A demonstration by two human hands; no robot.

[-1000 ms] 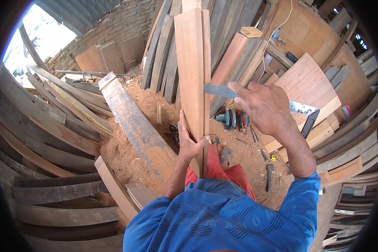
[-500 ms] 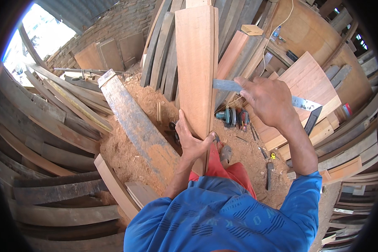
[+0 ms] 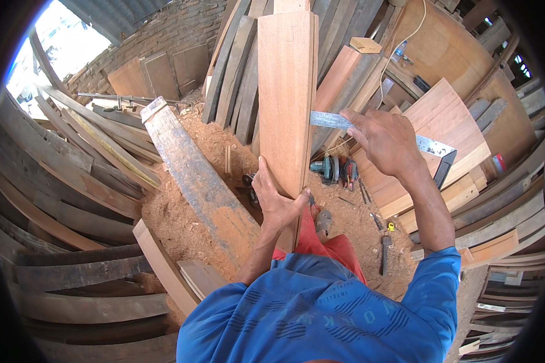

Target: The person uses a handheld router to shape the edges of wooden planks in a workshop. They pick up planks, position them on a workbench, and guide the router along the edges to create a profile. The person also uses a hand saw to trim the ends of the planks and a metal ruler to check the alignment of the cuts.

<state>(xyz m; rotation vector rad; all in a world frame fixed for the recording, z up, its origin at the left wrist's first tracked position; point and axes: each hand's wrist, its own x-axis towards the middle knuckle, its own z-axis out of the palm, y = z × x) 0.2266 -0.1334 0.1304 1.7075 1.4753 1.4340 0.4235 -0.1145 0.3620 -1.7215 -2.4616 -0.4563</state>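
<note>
An upright pale reddish board, with a narrower strip along its right side, stands before me. My left hand grips it low down, fingers on the left side and thumb toward the right. My right hand is closed on a metal square, holding its blade crosswise. The blade's left end meets the board's right edge, and its dark stock hangs down to the right of my wrist.
A long weathered plank slants over sawdust at left. A teal power saw, hand tools and a yellow tape measure lie on the floor. Stacked timber surrounds me, with a wide pale panel at right and a brick wall behind.
The board has shifted a little to the right. The square and my right hand have moved slightly up and to the right, the blade still against the board's edge.
</note>
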